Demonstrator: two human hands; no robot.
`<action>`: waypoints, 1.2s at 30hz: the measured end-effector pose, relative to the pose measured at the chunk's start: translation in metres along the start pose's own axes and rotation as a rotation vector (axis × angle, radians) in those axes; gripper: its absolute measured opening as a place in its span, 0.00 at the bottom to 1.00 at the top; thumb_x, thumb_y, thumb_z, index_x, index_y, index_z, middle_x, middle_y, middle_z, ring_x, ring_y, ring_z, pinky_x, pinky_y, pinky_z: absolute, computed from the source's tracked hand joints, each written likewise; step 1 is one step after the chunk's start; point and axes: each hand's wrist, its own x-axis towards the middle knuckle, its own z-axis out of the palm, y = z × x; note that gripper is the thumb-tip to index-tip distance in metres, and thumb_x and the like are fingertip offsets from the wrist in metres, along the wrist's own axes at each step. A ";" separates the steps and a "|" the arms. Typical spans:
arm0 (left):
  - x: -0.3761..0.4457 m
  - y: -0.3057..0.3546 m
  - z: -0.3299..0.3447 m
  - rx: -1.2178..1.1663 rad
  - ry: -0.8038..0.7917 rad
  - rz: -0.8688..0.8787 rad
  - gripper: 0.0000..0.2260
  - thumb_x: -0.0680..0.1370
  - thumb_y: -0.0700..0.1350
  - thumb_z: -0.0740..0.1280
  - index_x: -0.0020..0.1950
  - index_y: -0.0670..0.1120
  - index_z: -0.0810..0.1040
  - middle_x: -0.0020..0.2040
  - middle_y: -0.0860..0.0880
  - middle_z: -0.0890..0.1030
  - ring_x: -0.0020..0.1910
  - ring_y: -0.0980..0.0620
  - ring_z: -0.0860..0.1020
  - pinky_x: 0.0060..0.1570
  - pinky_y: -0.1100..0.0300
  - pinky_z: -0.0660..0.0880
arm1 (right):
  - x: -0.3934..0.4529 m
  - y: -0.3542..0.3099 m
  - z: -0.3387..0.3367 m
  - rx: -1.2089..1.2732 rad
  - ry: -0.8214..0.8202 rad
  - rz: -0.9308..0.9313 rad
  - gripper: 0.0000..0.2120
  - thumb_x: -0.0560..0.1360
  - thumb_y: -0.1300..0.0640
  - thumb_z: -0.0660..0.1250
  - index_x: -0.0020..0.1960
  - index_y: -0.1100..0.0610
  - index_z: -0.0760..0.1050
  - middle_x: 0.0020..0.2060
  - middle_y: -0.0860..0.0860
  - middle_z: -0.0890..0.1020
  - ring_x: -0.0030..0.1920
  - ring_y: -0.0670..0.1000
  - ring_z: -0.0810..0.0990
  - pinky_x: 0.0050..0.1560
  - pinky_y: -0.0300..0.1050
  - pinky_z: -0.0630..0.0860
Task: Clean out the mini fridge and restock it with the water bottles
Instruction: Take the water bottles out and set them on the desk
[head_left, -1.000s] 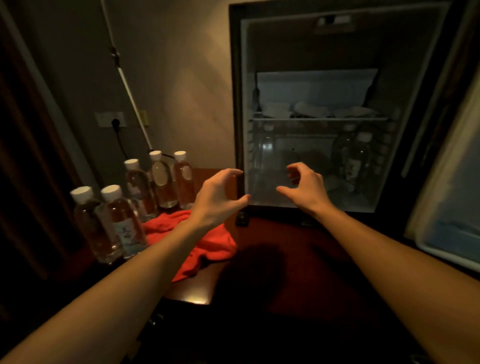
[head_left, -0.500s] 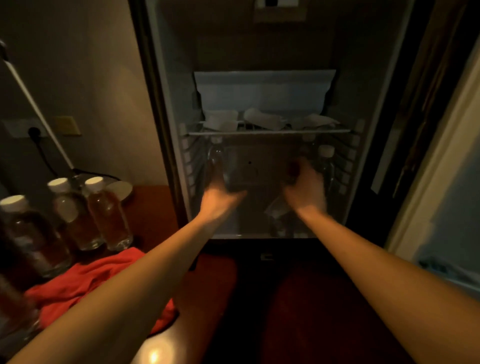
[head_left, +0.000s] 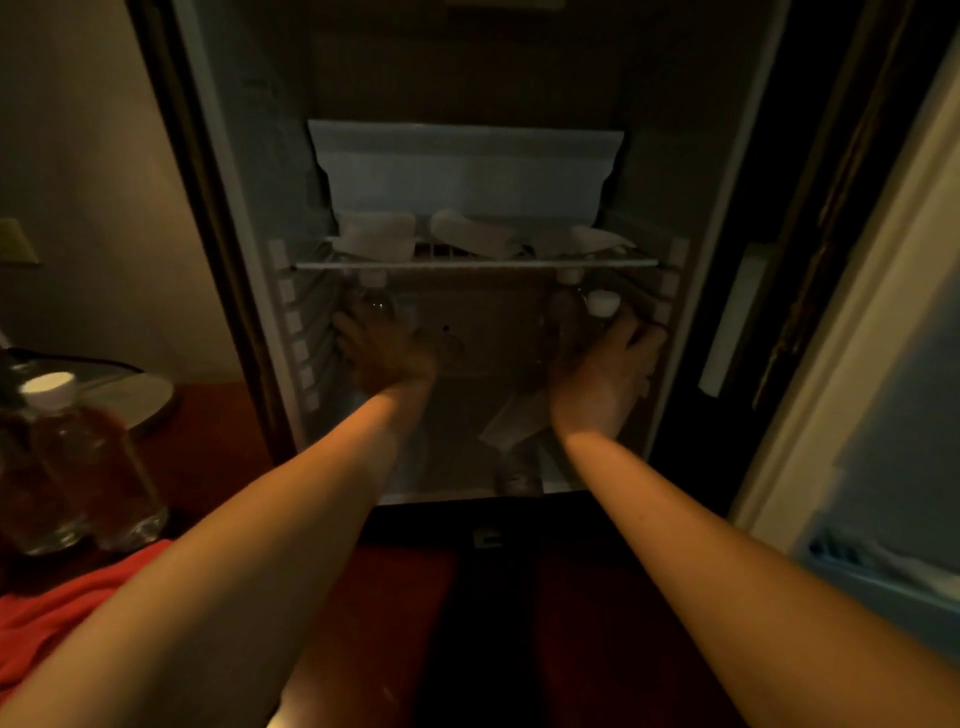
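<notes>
The mini fridge (head_left: 244, 218) stands open in front of me, dim inside. Both my arms reach into its lower compartment under the wire shelf (head_left: 475, 263). My left hand (head_left: 387, 353) wraps a clear water bottle (head_left: 375, 304) at the left wall. My right hand (head_left: 605, 376) closes around a white-capped bottle (head_left: 602, 303) at the right wall, with another bottle (head_left: 566, 306) just left of it. Crumpled white wrappers (head_left: 470, 236) lie on the wire shelf. A crumpled wrapper (head_left: 511, 423) lies on the fridge floor between my hands.
Capped water bottles (head_left: 78, 457) stand on the dark red table at the left, next to a red cloth (head_left: 47, 618). A round lamp base (head_left: 140, 392) sits behind them. The open fridge door (head_left: 883, 415) hangs at the right, with a door shelf low down.
My view has moved closer to the fridge. Both hands went from hovering open in front of it to deep inside the lower compartment, closing on bottles at either side.
</notes>
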 end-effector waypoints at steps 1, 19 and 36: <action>0.002 0.000 0.002 -0.016 -0.007 -0.016 0.40 0.73 0.49 0.73 0.78 0.44 0.53 0.77 0.39 0.55 0.76 0.39 0.57 0.71 0.45 0.57 | 0.000 -0.001 0.003 -0.016 0.030 0.009 0.25 0.73 0.53 0.70 0.66 0.59 0.68 0.63 0.60 0.69 0.62 0.64 0.70 0.60 0.54 0.68; 0.001 -0.014 -0.018 -0.066 -0.035 0.149 0.22 0.75 0.55 0.69 0.66 0.47 0.73 0.62 0.40 0.78 0.62 0.38 0.76 0.58 0.47 0.73 | -0.004 -0.012 -0.040 0.089 -0.280 0.047 0.28 0.71 0.55 0.71 0.68 0.52 0.64 0.57 0.58 0.80 0.58 0.63 0.78 0.55 0.52 0.74; -0.077 -0.044 -0.153 -0.339 -0.179 0.331 0.20 0.66 0.53 0.78 0.55 0.52 0.77 0.43 0.56 0.79 0.48 0.52 0.80 0.46 0.59 0.74 | -0.055 -0.053 -0.105 0.314 -0.289 -0.167 0.30 0.66 0.52 0.78 0.63 0.50 0.69 0.56 0.51 0.80 0.56 0.54 0.79 0.54 0.49 0.75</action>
